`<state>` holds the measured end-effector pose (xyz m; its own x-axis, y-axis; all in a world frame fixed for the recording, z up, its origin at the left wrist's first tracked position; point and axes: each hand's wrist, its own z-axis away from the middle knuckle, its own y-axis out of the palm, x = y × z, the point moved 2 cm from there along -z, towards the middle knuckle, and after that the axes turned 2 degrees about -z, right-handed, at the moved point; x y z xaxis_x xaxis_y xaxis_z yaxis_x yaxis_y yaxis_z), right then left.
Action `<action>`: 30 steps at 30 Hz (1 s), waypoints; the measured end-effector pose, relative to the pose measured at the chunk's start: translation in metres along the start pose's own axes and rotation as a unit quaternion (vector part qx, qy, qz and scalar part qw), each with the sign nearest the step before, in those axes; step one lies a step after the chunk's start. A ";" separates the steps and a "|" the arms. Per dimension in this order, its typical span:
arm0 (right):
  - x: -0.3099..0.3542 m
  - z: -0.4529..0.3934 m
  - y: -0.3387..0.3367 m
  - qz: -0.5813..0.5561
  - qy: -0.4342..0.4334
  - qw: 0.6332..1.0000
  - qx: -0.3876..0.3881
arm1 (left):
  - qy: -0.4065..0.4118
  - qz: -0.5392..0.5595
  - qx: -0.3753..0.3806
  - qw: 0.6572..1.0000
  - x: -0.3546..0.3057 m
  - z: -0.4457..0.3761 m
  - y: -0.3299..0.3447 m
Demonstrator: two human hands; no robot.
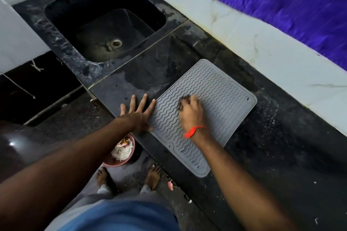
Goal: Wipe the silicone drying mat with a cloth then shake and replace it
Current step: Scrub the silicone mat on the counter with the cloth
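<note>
On the dark stone bench (253, 155), just right of the sink (105, 24), the grey silicone drying mat (221, 88) lies flat, its near corner poking slightly past the bench's front edge. The left hand (138, 114) is spread wide and flat, fingers splayed, pressing on the bench with the thumb side touching the mat's left edge, apparently to pin it. The right hand (190, 112) sits bunched on the middle of the mat, closed around something dark and crumpled that just shows at the fingertips (most likely the cloth (181, 102), though too little is visible to be sure). A red thread (192, 131) circles that wrist.

My reading is that wiping is under way, with shaking and replacing not yet done.

Trouble could come from the mat's grip on the stone: silicone on a damp, smeared surface may skid or buckle under a firm stroke, especially since the left hand holds only one edge. The overhanging corner could be dragged further off, toward the pink bin (129, 161) on the floor below. The wavy ridges may also trap grime, so light passes could leave the grooves dirty.
</note>
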<state>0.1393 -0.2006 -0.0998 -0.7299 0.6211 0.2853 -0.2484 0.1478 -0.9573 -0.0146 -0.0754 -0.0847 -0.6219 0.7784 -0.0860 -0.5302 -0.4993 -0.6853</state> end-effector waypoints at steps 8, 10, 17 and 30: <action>0.051 0.098 0.002 -0.159 -0.096 0.969 0.163 | 0.004 -0.012 -0.011 1.000 0.000 0.001 0.003; 0.025 0.073 -0.018 -0.220 -0.036 0.957 0.187 | 0.006 -0.016 -0.009 1.000 0.000 0.000 0.002; -0.079 -0.030 -0.052 -0.109 0.095 0.989 -0.003 | 0.004 -0.038 -0.014 0.999 -0.001 0.002 0.001; 0.044 0.139 0.013 -0.120 -0.012 0.990 0.069 | 0.004 -0.004 -0.038 0.999 0.000 0.000 0.010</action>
<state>0.0153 -0.2788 -0.0931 -0.6540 0.5626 0.5058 -0.4996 0.1809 -0.8472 -0.0198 -0.0803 -0.0910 -0.6132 0.7853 -0.0848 -0.4905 -0.4627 -0.7384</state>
